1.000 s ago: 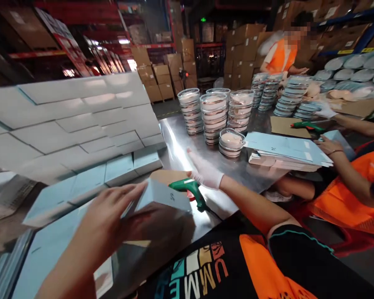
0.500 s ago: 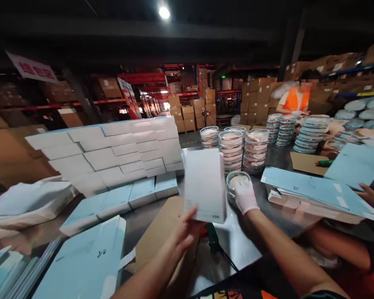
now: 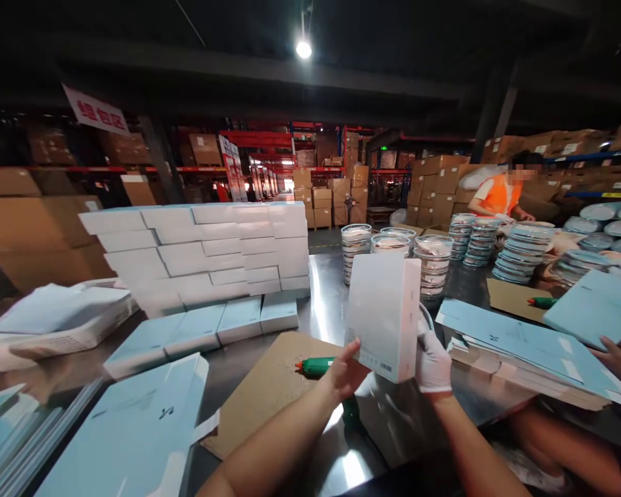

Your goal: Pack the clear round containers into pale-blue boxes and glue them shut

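Note:
My bare left hand (image 3: pixel 348 373) grips the lower left corner of a white box (image 3: pixel 377 314), held upright and tilted, with small print and a barcode low on its face. At the box's right side is my right hand (image 3: pixel 435 364) in a white glove. Its fingers close at the rim of a round clear-rimmed container (image 3: pixel 426 316), mostly hidden behind the box. A green hot glue gun (image 3: pixel 315 366) with an orange tip lies below left of the box, over a brown cardboard sheet (image 3: pixel 261 386).
White boxes (image 3: pixel 212 255) form a wall at left behind a row of blue-topped boxes (image 3: pixel 241 321). Round containers (image 3: pixel 433 259) stand in stacks ahead. Flat blue cartons (image 3: pixel 507 338) lie at right beside another person's hand (image 3: pixel 618 362). A person in an orange vest (image 3: pixel 499 193) stands behind.
The white box has moved right and turned, showing its right side. My right hand has come beside it, and the box now covers most of the round container. The glue gun's orange tip is now uncovered.

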`<state>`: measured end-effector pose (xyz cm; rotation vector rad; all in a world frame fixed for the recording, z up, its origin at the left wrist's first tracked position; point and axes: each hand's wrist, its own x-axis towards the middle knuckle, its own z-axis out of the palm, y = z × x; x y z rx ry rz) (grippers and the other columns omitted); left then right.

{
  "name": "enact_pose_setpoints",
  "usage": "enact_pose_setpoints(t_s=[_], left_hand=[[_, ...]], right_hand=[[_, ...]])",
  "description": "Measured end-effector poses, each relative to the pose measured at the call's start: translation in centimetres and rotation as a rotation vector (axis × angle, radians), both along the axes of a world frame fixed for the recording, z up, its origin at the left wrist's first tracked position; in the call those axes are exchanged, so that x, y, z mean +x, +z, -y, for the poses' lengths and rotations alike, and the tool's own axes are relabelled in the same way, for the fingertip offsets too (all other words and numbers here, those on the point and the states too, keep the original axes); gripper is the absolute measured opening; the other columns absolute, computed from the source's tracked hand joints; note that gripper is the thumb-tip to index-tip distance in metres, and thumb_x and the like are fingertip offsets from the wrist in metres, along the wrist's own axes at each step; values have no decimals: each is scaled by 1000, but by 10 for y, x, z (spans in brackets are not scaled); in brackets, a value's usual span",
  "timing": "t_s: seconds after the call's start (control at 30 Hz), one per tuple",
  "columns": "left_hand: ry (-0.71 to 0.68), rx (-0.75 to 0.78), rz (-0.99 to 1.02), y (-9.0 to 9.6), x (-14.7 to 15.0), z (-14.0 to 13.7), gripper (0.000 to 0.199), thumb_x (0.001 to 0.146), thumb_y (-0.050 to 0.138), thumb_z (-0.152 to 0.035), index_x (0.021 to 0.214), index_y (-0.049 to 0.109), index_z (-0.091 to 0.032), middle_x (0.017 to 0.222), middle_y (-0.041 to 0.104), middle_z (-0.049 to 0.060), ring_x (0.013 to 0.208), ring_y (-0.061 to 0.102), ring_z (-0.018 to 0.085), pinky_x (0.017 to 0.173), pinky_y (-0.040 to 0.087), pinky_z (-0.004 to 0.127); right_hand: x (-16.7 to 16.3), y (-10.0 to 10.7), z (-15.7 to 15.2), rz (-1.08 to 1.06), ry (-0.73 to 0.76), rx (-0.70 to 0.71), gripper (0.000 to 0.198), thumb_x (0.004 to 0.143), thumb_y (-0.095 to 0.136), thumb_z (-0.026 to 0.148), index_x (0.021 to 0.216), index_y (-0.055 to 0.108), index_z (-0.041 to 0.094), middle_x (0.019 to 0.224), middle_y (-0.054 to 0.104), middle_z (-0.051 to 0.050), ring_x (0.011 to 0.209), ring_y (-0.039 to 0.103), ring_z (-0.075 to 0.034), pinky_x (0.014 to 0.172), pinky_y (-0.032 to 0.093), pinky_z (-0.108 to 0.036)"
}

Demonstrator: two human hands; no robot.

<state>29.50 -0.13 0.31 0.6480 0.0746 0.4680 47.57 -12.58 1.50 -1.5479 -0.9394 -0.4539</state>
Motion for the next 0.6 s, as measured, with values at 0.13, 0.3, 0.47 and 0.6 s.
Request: enact_pose_setpoints(t_s=[0.13,0.3,0.47,0.6], left_hand=[[-9,62,48,9,-12,-1,57,67,100,-55,105,82,-16,121,82,14,143,63,42,126,46,51],[-23,106,57,16,-22,4,55,69,100,-52,106,82,-15,121,82,13,141,64,42,125,46,50],[-10,112,71,20,-24,13,55,66,100,-48,107,81,-15,115,83,13,133,70,42,119,51,50],[-5,101,58,21,-26,17,62,61,103,-45,110,81,-15,112,83,13,129,72,42,118,53,50]], right_hand=[[-7,7,2,-96,-50,91,49,91,65,48,125,86,19,132,81,-12,127,77,-35,120,58,-52],[-17,22,13,-103,-99,83,47,89,65,53,114,87,19,125,84,-13,119,78,-35,114,60,-52],[-20,32,23,-105,-251,21,49,86,60,59,95,83,16,99,84,-16,91,77,-31,86,63,-43],[-22,26,24,-43,-270,-35,40,88,59,55,75,71,19,77,77,-11,71,67,-21,70,55,-31]])
